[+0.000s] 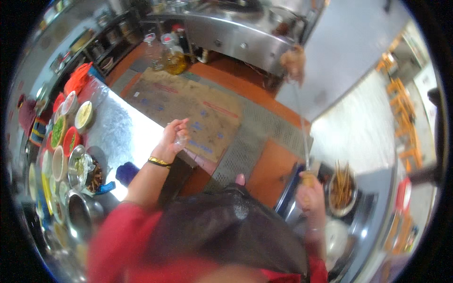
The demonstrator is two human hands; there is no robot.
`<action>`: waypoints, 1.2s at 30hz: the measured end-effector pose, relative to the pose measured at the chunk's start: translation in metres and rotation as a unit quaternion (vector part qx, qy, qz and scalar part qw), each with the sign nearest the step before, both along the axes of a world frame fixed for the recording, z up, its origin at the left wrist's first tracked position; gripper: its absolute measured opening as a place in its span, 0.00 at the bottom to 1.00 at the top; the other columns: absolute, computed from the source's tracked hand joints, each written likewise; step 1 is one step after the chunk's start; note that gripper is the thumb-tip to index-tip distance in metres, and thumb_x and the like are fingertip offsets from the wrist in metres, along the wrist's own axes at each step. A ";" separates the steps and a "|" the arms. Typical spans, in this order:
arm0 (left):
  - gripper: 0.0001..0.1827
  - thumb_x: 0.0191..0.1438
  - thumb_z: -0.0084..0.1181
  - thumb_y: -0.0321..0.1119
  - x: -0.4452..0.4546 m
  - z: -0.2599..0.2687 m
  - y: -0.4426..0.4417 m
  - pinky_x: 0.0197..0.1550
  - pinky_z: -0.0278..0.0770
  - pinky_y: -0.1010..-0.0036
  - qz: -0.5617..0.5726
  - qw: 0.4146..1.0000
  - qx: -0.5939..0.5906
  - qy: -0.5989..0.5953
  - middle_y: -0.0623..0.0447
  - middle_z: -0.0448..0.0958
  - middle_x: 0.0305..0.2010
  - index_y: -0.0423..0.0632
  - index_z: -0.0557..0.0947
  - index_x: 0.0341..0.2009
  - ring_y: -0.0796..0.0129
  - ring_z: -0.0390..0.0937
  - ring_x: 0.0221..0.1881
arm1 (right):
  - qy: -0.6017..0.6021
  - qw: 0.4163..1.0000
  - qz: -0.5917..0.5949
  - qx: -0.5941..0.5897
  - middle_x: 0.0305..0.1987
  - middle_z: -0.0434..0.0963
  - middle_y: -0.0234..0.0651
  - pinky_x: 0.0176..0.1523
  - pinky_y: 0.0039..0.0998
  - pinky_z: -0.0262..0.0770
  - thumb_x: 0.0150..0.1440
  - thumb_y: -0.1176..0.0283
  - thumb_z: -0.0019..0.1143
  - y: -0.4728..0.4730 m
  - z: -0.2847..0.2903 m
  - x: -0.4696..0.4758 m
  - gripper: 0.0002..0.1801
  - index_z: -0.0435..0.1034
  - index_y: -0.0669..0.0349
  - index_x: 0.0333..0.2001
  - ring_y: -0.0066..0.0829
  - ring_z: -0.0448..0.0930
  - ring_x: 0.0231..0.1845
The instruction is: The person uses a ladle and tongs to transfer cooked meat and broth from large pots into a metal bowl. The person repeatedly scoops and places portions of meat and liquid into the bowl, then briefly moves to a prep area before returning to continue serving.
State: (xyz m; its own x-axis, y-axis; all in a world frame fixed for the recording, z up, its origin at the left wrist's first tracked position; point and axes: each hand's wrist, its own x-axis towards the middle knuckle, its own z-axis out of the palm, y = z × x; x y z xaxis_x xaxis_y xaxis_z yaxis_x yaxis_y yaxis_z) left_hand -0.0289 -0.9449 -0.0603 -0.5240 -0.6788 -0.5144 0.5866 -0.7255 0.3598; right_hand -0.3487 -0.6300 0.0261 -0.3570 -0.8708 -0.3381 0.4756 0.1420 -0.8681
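Observation:
My right hand (310, 196) grips the wooden handle (308, 180) of a long metal-shafted kitchen tool (300, 116). The shaft reaches away from me towards the stove. At its far end is a blurred brownish mass (293, 63), and whether that is the tool's head or food on it is unclear. My left hand (174, 136) is raised above the floor beside the steel worktable (141, 136), its fingers curled around a crumpled piece of clear plastic (181, 142).
A steel stove (233, 39) stands ahead, with oil jugs (175, 62) on the floor by it. Bowls of chopped ingredients (58, 131) and a steel pot (79, 208) crowd the left. Flattened cardboard (184, 106) covers the floor. On the right is a pot of skewers (341, 192).

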 end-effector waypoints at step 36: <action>0.08 0.54 0.53 0.39 0.144 -0.083 -0.377 0.16 0.58 0.78 0.467 0.771 0.191 -0.388 0.61 0.63 0.15 0.53 0.74 0.24 0.77 0.60 0.15 | -0.026 0.718 0.683 0.131 0.19 0.63 0.30 0.13 0.22 0.54 0.54 0.81 0.39 -1.121 -0.025 0.269 0.16 0.58 0.62 0.48 0.18 0.60 0.09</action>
State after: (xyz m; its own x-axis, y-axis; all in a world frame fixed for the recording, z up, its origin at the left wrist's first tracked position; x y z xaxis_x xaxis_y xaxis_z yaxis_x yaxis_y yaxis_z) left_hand 0.1150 -1.3218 -0.1431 0.6692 -0.2943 -0.6823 0.6324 -0.2565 0.7309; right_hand -0.0796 -1.7507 0.0011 0.7891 -0.3007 -0.5356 -0.2319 0.6616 -0.7131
